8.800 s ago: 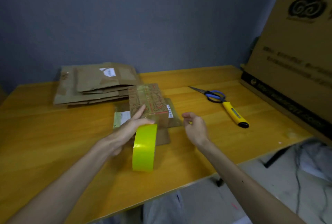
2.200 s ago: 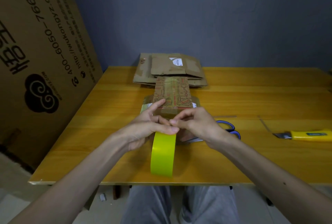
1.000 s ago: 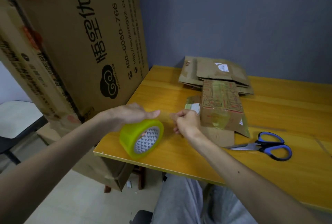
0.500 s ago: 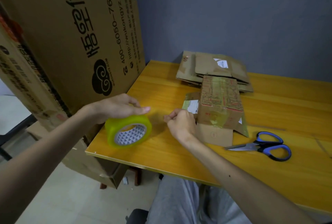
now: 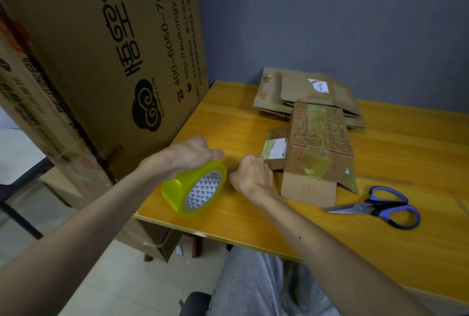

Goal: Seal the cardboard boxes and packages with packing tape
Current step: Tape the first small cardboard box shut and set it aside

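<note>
- The left hand (image 5: 186, 154) grips the tape roll (image 5: 175, 190) from above. Its fingers curl over the far side of the roll, so their tips are hidden.
- The tape roll is translucent yellow-green, with a white core printed in small dark triangles. It is tilted with its open end toward the right hand, near the front left corner of the bench (image 5: 228, 117). Whether its lower edge touches the bench cannot be told.
- The right hand (image 5: 250, 176) sits just right of the roll with its back to the camera and its fingers curled in tight. Anything pinched in them is hidden. No strip of tape can be made out between hand and roll.
- A small printed carton (image 5: 318, 138) stands just beyond the right hand, with glossy tape across its top and down its front. It rests on a flat cardboard piece (image 5: 308, 190), which it mostly covers. A white label shows at its left, too small to read.
- Behind it, near the wall, lies a stack of flattened cartons (image 5: 302, 87), partly hidden by the small carton.
- Blue-handled scissors (image 5: 380, 208) lie on the bench to the right, blades pointing toward the flat cardboard piece.
- A large printed carton (image 5: 101, 49) leans beside the bench on the left, cut off by the top and left edges.
- Grey trousers (image 5: 253, 285) show below the bench edge.
</note>
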